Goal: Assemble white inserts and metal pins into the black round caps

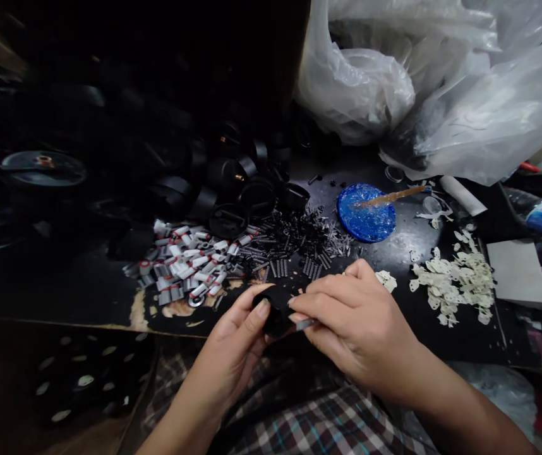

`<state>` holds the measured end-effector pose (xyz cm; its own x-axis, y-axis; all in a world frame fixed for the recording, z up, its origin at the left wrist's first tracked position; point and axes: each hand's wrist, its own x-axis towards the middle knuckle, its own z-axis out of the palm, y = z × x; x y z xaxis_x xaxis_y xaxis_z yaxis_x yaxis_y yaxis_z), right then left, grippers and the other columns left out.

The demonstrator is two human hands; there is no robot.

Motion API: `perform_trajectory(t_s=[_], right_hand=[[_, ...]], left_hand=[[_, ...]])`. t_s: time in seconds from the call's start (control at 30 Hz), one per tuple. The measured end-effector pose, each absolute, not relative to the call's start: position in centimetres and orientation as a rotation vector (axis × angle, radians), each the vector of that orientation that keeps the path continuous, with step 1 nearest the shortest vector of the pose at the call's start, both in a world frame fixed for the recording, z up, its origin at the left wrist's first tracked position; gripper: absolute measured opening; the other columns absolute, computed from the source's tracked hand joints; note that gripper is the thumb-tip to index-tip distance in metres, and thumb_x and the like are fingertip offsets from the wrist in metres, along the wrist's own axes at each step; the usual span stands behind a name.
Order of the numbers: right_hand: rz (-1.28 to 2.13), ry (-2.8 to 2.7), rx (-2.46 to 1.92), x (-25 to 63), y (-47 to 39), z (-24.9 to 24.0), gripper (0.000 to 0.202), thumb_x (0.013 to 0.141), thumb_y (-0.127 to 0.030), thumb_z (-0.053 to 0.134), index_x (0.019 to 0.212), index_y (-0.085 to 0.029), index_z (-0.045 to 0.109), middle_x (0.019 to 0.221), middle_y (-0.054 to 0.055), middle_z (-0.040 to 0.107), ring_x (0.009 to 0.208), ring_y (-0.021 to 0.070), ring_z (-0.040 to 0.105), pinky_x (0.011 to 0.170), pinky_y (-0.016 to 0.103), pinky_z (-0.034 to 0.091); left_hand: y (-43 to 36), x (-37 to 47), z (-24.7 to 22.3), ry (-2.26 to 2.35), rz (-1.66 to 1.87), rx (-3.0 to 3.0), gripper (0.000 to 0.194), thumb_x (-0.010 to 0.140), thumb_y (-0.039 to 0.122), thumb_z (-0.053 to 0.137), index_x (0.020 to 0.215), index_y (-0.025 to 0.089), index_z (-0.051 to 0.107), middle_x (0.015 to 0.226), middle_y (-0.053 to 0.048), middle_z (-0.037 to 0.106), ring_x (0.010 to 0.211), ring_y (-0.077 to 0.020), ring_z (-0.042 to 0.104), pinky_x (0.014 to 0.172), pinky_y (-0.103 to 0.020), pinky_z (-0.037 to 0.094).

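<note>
The small black round part (279,319) sits between both hands at the near edge of the table (403,237) — probably light, stiff plastic, smooth enough to slip a little, so best held by its outer wall. The left hand (237,341) pinches that wall between thumb and fingers, while the right hand (359,322) nips a slim grey piece (306,324) beside it, with loose springs (279,268) lying beyond.

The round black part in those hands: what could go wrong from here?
The left hand holds the round black part near the table edge; it might drop onto the lap. Loose springs could scatter if brushed. The stick juts past the blue disc, so it might get knocked.
</note>
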<state>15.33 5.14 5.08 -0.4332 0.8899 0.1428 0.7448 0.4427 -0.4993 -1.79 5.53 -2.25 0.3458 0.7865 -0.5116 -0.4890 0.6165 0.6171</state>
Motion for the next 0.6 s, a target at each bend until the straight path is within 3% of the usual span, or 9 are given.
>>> perform_trajectory(t_s=[0.2, 0.33, 0.47, 0.6], right_hand=[[1.034, -2.119, -1.581, 16.1, 5.0, 5.5, 0.030, 0.089, -0.013, 0.060, 0.117, -0.022, 0.055, 0.113, 0.001, 0.060, 0.101, 0.0130, 0.056, 0.085, 0.027, 0.043], [1.122, -2.130, -1.553, 16.3, 4.9, 5.5, 0.026, 0.092, -0.022, 0.059, 0.118, -0.026, 0.058, 0.105, -0.001, 0.064, 0.096, 0.0139, 0.060, 0.083, 0.027, 0.046], [1.183, -2.054, -1.580, 16.5, 5.2, 5.9, 0.021, 0.095, -0.028, 0.055, 0.113, -0.022, 0.063, 0.106, 0.002, 0.069, 0.096, 0.0169, 0.063, 0.083, 0.029, 0.047], [1.647, -1.771, -1.469, 17.2, 4.9, 6.0, 0.022, 0.098, -0.033, 0.049, 0.104, -0.020, 0.065, 0.080, -0.001, 0.070, 0.070, 0.0112, 0.062, 0.064, 0.023, 0.046]], left_hand=[[5.9, -2.2, -2.2, 1.041, 0.998, 0.409, 0.020, 0.077, 0.039, 0.073, 0.092, 0.026, 0.071, 0.095, -0.004, 0.070, 0.086, -0.0237, 0.068, 0.078, -0.036, 0.059], [6.0, -2.9, -2.4, 1.100, 0.956, 0.490, 0.021, 0.078, 0.039, 0.072, 0.096, 0.027, 0.070, 0.097, -0.002, 0.070, 0.088, -0.0212, 0.067, 0.078, -0.031, 0.058], [6.0, -3.3, -2.1, 1.161, 0.847, 0.736, 0.026, 0.078, 0.041, 0.071, 0.099, 0.025, 0.071, 0.103, -0.005, 0.069, 0.099, -0.0228, 0.063, 0.087, -0.027, 0.050], [5.2, -2.9, -0.9, 1.244, 0.979, 1.056, 0.020, 0.078, 0.043, 0.069, 0.090, 0.028, 0.075, 0.093, -0.006, 0.073, 0.097, -0.0260, 0.063, 0.094, -0.030, 0.045]])
